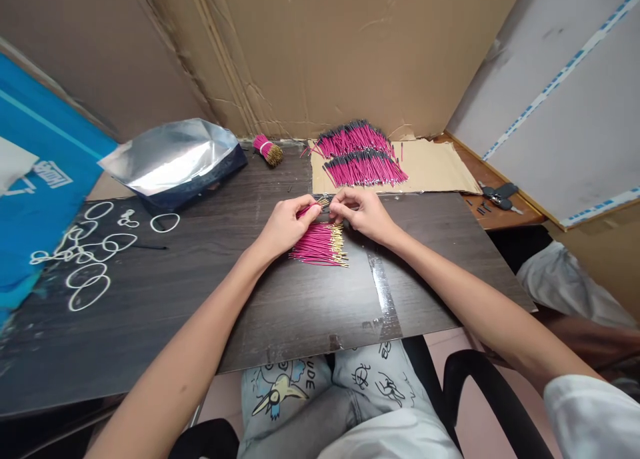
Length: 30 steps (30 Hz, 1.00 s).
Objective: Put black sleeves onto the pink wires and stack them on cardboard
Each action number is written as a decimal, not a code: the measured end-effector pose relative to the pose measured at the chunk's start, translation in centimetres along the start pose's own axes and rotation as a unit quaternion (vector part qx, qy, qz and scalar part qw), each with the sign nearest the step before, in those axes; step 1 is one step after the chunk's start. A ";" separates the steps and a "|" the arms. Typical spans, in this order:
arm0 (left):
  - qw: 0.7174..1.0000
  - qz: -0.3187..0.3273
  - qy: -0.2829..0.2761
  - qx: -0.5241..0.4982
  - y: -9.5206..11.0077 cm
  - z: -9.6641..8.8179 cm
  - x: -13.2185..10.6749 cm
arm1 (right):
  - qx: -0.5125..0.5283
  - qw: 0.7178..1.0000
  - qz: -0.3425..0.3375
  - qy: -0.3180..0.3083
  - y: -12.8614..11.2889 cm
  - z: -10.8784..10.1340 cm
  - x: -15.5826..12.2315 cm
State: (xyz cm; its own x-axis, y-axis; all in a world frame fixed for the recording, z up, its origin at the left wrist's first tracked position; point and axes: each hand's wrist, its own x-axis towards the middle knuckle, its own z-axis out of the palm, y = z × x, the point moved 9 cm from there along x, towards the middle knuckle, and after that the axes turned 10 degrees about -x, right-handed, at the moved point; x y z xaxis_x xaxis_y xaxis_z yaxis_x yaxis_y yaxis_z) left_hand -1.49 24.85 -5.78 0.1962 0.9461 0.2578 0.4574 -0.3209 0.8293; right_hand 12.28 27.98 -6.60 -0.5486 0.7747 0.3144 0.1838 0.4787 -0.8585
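Observation:
My left hand (293,222) is closed around a few thin pink wires, whose brass-coloured ends stick out towards the right. Close beside those ends, my right hand (361,212) pinches with thumb and forefinger; what lies between the fingertips is too small to make out. Below both hands, a row of pink wires (315,244) with gold-coloured tips on the right lies on the dark table (295,306). Some small dark pieces show between my fingertips and the row, partly hidden.
Pink wires with black ends (367,168) are heaped on a cardboard sheet (437,166) at the back. A banded wire bundle (269,150) stands left of it, near a silver bag (175,159). White rubber bands (90,291) lie left; black-handled cutters (501,196) lie right.

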 end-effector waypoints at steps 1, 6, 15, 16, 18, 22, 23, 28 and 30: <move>1.000 -0.001 -0.001 -0.002 -0.1 0.0 0.0 | -0.004 1.000 -0.004 0.001 -0.1 0.0 0.0; 1.000 -0.006 -0.018 -0.022 -0.1 0.1 0.0 | -0.084 0.996 -0.039 0.014 -0.6 -0.3 -0.2; 0.997 -0.039 -0.033 -0.053 -0.9 0.3 0.1 | -0.139 0.986 -0.074 0.047 -1.1 -0.5 -0.7; 0.997 -0.037 -0.029 -0.054 -0.9 0.2 0.0 | -0.104 0.992 -0.050 0.042 -0.7 -0.4 -0.6; 0.997 -0.032 -0.027 -0.066 -0.6 0.3 0.0 | -0.015 1.000 0.010 0.017 0.3 0.1 -0.4; 0.992 -0.022 -0.050 -0.114 -0.1 0.8 -0.1 | 0.112 0.990 0.081 -0.040 1.4 1.1 -0.1; 0.991 -0.020 -0.054 -0.121 0.0 0.9 -0.1 | 0.123 0.987 0.087 -0.047 1.5 1.1 0.0; 0.990 -0.016 -0.059 -0.128 0.1 1.0 0.1 | 0.140 0.983 0.104 -0.062 1.9 0.9 0.2; 0.990 -0.014 -0.059 -0.127 0.1 1.0 0.1 | 0.148 0.981 0.107 -0.070 2.0 1.1 0.2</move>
State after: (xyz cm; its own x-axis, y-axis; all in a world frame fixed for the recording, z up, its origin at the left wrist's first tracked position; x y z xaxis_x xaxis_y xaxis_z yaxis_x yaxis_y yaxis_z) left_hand -0.55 24.88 -6.10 0.2928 0.9378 0.1864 0.2336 -0.2592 0.9372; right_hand 11.63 28.63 -8.70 -0.6331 0.7706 0.0734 0.0738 0.1545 -0.9852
